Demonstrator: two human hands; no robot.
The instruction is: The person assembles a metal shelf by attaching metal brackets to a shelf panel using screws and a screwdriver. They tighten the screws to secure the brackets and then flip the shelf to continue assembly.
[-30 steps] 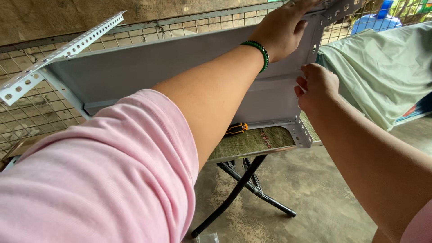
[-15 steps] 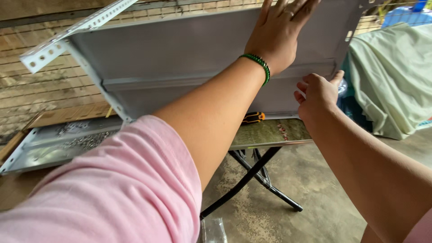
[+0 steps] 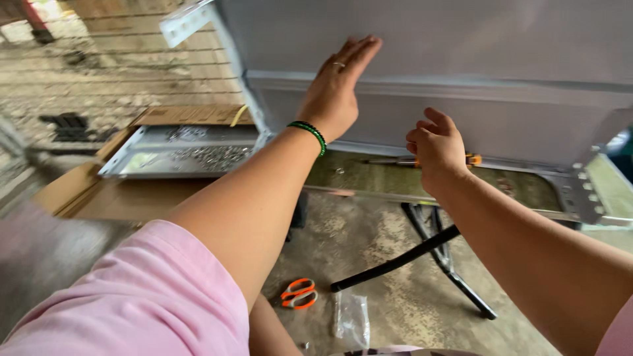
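Against the upright grey metal panel (image 3: 461,72), which stands on the table edge (image 3: 369,178), the left hand (image 3: 336,92) presses flat with fingers spread while the right hand (image 3: 435,145) is loosely curled at its lower fold, holding nothing that I can make out. Steadying it well likely calls for even palm pressure. At left, a shallow metal tray (image 3: 125,158) holds a scatter of small screws (image 3: 211,157).
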